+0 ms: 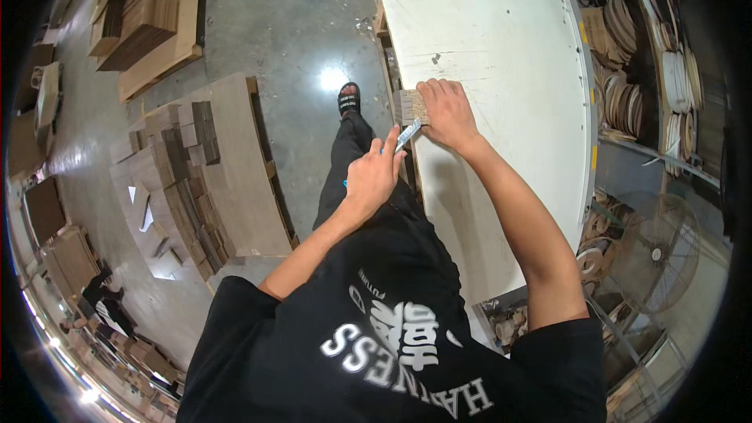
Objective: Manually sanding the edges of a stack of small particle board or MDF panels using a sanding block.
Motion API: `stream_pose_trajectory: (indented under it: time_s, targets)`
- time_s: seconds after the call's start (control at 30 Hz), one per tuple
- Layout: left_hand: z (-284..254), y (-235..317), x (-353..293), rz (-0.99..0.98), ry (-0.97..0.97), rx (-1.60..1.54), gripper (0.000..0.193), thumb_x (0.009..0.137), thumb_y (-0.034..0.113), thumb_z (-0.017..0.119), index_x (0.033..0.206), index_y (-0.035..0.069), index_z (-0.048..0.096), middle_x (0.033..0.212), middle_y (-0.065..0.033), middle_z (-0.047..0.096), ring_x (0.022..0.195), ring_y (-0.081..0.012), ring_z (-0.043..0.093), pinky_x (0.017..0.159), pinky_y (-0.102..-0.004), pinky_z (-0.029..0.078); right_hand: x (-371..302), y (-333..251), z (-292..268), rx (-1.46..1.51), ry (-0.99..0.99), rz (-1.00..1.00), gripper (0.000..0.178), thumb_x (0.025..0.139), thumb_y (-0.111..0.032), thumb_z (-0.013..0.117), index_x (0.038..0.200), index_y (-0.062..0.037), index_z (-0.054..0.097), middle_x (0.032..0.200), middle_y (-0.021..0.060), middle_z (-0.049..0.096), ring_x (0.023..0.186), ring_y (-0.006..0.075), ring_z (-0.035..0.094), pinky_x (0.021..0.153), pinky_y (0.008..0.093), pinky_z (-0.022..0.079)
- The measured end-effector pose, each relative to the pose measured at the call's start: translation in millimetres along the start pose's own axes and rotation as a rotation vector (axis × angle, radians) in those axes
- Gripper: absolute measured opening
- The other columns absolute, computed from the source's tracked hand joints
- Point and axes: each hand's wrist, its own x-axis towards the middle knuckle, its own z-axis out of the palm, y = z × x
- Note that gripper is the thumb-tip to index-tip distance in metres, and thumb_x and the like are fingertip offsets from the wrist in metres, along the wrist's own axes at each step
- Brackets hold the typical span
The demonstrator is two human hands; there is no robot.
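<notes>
My left hand is closed around a slim cutter knife with a pale, bluish body. The knife's far end touches or lies very near the near side of a small stack of brown cardboard pieces. That stack rests at the left edge of the white tabletop, its ribbed layers showing. My right hand grips the stack from the right, fingers bent over it. The thumb and part of the stack are hidden under this hand.
On the left, cardboard pieces lie piled on a board-topped pallet. Another cardboard stack stands farther off. Shelves with rolls and a standing fan are at the right. A person is at the far lower left.
</notes>
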Motion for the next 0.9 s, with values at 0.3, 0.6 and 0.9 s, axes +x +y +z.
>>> stream_pose_trajectory:
  time_s: [0.3,0.6,0.9]
  targets:
    - [-7.0,0.0,6.2,-0.059,-0.022,0.021,0.053,0.111,0.038,0.059,0.157,0.013,0.05,0.097,-0.015,0.067,0.072,-0.0363,0.075,0.06,-0.0487,0.061,0.9,-0.8,-0.4,0.019,0.005,0.004,0.077,0.069,-0.024,0.096,0.133,-0.0039,0.059,0.122,0.0125,0.065,0.119,0.0301,0.063,0.108,0.0465,0.046]
    - [-12.1,-3.8,18.6,-0.038,-0.012,0.064,0.05,0.112,0.04,0.057,0.154,0.013,0.053,0.096,-0.0161,0.07,0.072,-0.0365,0.075,0.059,-0.0492,0.06,2.7,2.2,1.4,0.015,-0.013,0.018,0.077,0.069,-0.026,0.096,0.134,-0.0049,0.06,0.123,0.0113,0.065,0.119,0.0296,0.063,0.108,0.0463,0.046]
    - [-24.0,-5.2,48.6,-0.047,0.042,0.088,0.046,0.113,0.039,0.055,0.151,0.014,0.056,0.095,-0.0172,0.072,0.072,-0.0374,0.075,0.059,-0.0488,0.059,-0.4,1.7,4.7,0.008,0.001,0.029,0.083,0.066,-0.027,0.099,0.136,-0.0065,0.058,0.123,0.0095,0.063,0.12,0.0283,0.062,0.108,0.0454,0.046]
